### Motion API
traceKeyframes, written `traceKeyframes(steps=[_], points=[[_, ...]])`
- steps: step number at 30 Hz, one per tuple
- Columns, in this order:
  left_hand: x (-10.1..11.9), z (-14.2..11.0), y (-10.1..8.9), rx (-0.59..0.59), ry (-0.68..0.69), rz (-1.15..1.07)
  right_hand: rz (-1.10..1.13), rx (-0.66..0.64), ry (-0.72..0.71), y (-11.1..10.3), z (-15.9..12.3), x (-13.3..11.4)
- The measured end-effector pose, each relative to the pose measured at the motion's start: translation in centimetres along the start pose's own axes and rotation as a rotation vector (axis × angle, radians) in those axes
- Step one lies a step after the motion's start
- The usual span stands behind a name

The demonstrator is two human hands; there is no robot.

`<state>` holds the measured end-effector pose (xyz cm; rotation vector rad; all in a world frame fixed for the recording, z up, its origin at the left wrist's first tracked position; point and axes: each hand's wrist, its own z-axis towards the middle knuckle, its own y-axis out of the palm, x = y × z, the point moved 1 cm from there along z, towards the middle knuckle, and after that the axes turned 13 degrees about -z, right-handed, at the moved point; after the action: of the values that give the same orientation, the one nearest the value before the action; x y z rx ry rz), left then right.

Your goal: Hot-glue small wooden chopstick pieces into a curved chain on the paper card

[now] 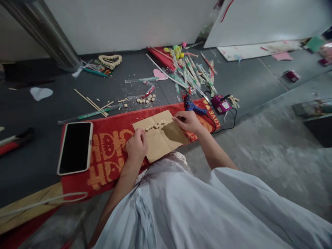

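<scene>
A creased brown sheet of paper (160, 141) lies on a red towel (109, 133) with orange lettering. Across its upper part runs a wavy row of small cream pieces (155, 126). My left hand (137, 144) is curled at the sheet's left side, its fingertips by the row's left end. Over the upper right part of the sheet, my right hand (188, 121) has thumb and forefinger pinched together, casting a shadow on the paper. Whatever either hand holds is too small or hidden to make out. Just beyond my right hand lies a blue glue gun (193, 105).
A phone (75, 148) lies on the towel's left end. Farther back are loose cream pieces (146, 99), thin sticks (89, 102), several wrapped sticks (194, 74) and a heart-shaped cream frame (110, 61). A purple corded device (220, 104) sits at right, its cable hanging past the edge.
</scene>
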<state>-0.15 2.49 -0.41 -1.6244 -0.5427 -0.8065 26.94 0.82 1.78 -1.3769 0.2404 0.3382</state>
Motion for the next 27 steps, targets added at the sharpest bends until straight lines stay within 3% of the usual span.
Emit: traceKeyframes(steps=[5, 10, 14, 20, 23, 27], points=[[0.1, 0.1, 0.2, 0.028, -0.012, 0.011, -0.180, -0.060, -0.112, 0.0, 7.2, 0.5], [0.2, 0.0, 0.2, 0.062, -0.007, 0.021, -0.255, -0.074, -0.223, 2.5, 14.1, 1.6], [0.3, -0.1, 0.2, 0.072, 0.009, 0.030, -0.260, -0.063, -0.286, 4.8, 17.1, 2.8], [0.1, -0.1, 0.4, 0.096, 0.029, 0.037, -0.210, -0.016, -0.310, 5.6, 18.5, 3.6], [0.0, -0.2, 0.4, 0.116, 0.050, 0.018, -0.181, 0.033, -0.284, 3.9, 17.4, 3.2], [0.5, -0.5, -0.4, 0.165, 0.091, -0.031, -0.022, 0.087, -0.278, 0.4, 13.0, 1.7]])
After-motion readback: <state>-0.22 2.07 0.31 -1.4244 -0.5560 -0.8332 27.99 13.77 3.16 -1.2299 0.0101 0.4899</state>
